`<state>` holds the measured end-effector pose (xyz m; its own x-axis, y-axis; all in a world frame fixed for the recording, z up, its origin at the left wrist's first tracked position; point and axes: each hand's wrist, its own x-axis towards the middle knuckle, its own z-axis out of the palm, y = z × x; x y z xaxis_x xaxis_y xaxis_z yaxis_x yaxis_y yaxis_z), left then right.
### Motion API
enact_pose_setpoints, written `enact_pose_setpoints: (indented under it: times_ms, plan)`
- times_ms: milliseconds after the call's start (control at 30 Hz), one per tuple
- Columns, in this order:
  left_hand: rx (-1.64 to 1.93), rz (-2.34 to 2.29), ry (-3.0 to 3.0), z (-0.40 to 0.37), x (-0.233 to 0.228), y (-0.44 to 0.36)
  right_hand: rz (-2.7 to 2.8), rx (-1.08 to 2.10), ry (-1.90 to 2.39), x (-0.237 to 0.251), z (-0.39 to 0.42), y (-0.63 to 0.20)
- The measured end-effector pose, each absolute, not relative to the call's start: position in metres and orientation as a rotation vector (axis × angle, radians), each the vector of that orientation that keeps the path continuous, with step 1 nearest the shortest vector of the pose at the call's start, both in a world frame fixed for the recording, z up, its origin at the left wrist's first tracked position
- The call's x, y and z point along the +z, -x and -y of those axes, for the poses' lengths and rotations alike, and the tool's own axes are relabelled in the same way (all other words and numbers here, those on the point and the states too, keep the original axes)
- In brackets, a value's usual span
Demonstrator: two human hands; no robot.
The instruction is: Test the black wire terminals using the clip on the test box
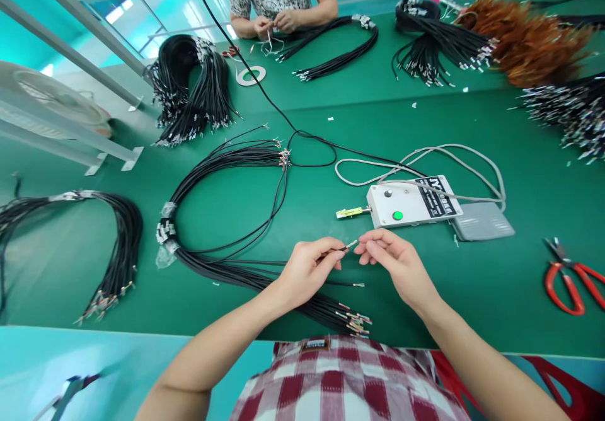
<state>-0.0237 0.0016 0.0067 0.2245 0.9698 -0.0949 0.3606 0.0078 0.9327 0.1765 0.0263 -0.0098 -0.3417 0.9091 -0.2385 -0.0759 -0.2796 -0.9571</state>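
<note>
My left hand (312, 263) pinches a black cable close to its stripped end (350, 244), where short pale wire strands stick out between thumb and fingers. Just right of that end is my right hand (390, 260), its fingers loosely curled and apart, the fingertips beside the strands. The held cable seems to belong to a looped bundle of black cables (189, 175) on the left, wrapped at one place with clear and white tape (166, 229). Below my left hand, several loose stripped ends (354, 320) fan out near the table's front edge.
A white control box (401, 203) with a yellow-tipped tool (352, 213) sits ahead, beside a grey pedal (484, 220). Red-handled pliers (570, 276) lie right. More cable bundles (113, 238) surround the green table (302, 200). Opposite, a person (283, 5) handles thin cord.
</note>
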Motion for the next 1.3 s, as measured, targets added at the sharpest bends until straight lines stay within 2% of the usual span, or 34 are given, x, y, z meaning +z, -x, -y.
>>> enact_pose_setpoints:
  times_ms: [167, 333, 667, 833, 1100, 1300]
  plan:
    - [0.861, -1.300, -1.491, 0.000, 0.003, 0.020, 0.869, 1.950, 1.044, -0.008, -0.034, -0.158]
    - [0.948, -1.333, -1.584, -0.001, -0.001, 0.018, 0.746, 2.024, 1.033, -0.009, -0.033, -0.154]
    - [1.142, -1.414, -1.696, 0.002, -0.010, 0.013, 0.938, 1.861, 1.051, -0.032, -0.017, -0.161]
    - [1.261, -1.415, -1.782, 0.003, -0.012, 0.012, 0.932, 1.844, 1.062, -0.026, -0.021, -0.168]
    - [1.287, -1.431, -1.836, 0.004, -0.016, 0.009, 0.757, 1.988, 0.959, -0.019, -0.023, -0.157]
    - [1.300, -1.466, -1.725, 0.004, -0.020, 0.008, 0.986, 1.742, 1.025, -0.032, -0.010, -0.152]
